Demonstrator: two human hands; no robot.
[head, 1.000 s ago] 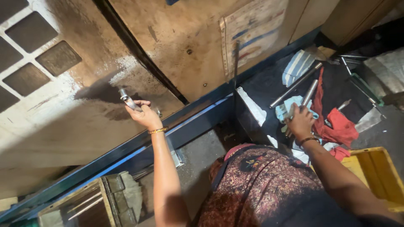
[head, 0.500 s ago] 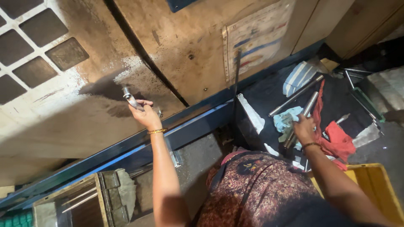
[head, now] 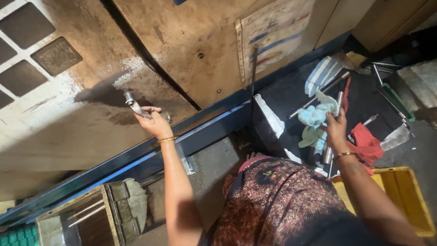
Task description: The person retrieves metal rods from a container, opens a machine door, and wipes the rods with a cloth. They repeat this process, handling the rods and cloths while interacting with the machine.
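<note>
A short metal tool [head: 132, 104] is gripped in the curled fingers of the left hand [head: 154, 124] against a rusty, dusty brown panel [head: 91, 132] on the left. On the right, the right hand [head: 336, 130] is closed around a pale blue cloth [head: 314, 116] over a dark tray [head: 291, 98] cluttered with steel rods [head: 318, 89] and a red rag [head: 366, 143]. A yellow crate [head: 400, 196] sits nearer.

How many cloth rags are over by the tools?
3 visible: a striped rag at the back, a light blue rag in the right hand, a red rag beside it. More may be hidden.
</note>
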